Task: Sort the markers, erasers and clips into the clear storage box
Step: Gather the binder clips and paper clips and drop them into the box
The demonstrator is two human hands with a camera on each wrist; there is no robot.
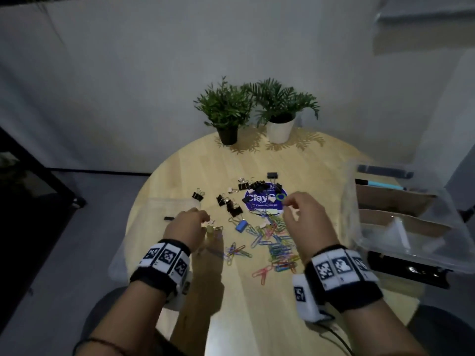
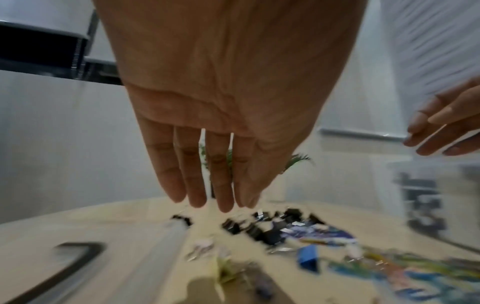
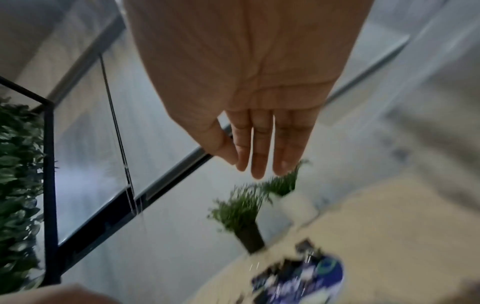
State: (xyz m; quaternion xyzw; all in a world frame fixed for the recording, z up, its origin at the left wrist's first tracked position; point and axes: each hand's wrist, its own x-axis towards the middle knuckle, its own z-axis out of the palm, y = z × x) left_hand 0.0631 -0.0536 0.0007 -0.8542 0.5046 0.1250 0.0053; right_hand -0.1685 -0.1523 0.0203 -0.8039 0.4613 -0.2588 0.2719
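Both hands over clips, frame centre: left hand [image 1: 189,224] and right hand [image 1: 299,214] with fingers straight, empty | paper clips [image 1: 275,242] lower centre, binder clips [image 1: 231,201] above | storage box [image 1: 401,219] right edge | risk: tangled paper clips may drop mid-carry.

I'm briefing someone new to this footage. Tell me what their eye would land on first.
First, the bright heap of coloured paper clips spread over the near middle of the round wooden table, with black binder clips scattered just beyond. Both hands hover above them, fingers straight: the left hand and the right hand. Two potted plants stand at the far edge, and the clear storage box sits at the right.
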